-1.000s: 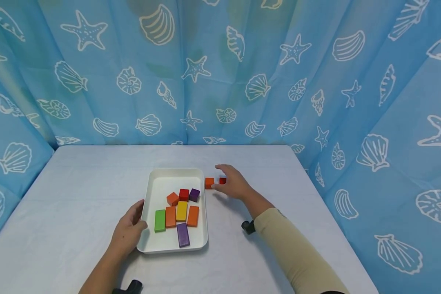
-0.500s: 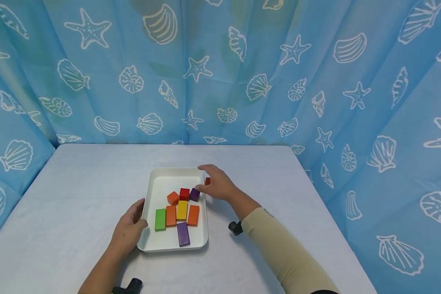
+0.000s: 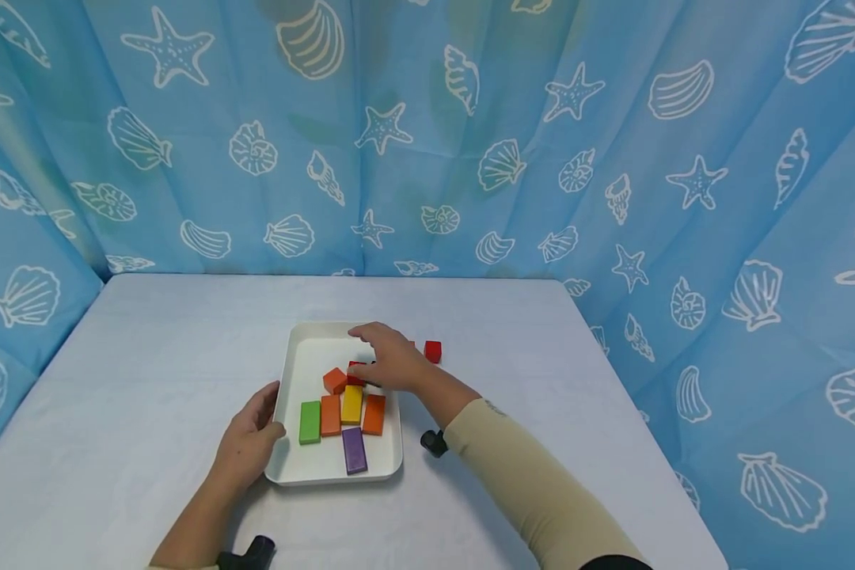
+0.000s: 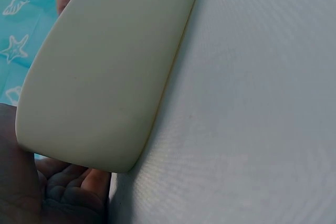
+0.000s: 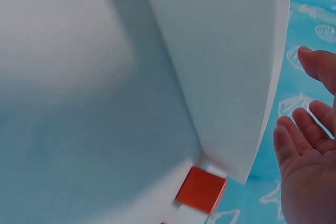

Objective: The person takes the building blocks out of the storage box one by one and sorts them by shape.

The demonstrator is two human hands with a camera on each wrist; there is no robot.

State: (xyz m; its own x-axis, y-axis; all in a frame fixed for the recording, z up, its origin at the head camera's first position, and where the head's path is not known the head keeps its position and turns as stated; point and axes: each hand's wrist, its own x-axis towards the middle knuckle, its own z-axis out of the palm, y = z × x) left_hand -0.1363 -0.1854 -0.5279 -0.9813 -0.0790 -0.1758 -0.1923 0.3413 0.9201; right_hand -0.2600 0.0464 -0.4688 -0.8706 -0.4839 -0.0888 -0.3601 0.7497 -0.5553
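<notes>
My left hand point(image 3: 245, 439) grips the left rim of a white tray point(image 3: 306, 336), thumb on top and fingers along the outside. The left wrist view shows the tray's pale outer wall point(image 4: 105, 66) beside the fingers. Above the tray's back right part, my right hand point(image 3: 393, 358) holds nothing, with thumb and fingers spread apart. Beneath its thumb is a red cube point(image 3: 355, 381), partly covered; a purple cube is mostly hidden. An orange cube point(image 3: 334, 381) sits beside them. Green point(image 3: 309, 422), orange point(image 3: 331, 416), yellow point(image 3: 352, 404) and another orange block point(image 3: 374, 415) lie in a row.
A purple block point(image 3: 354, 450) lies at the tray's front. Outside the right rim, a red cube point(image 3: 433, 351) rests on the white-covered table point(image 3: 506, 317), with an orange cube point(image 5: 201, 190) mostly behind my right hand in the head view. A blue shell-print curtain point(image 3: 413, 158) hangs behind.
My right hand has moved left, from beside the two cubes outside the tray to over the tray's inside. The left hand has stayed on the rim, and the blocks have not moved.
</notes>
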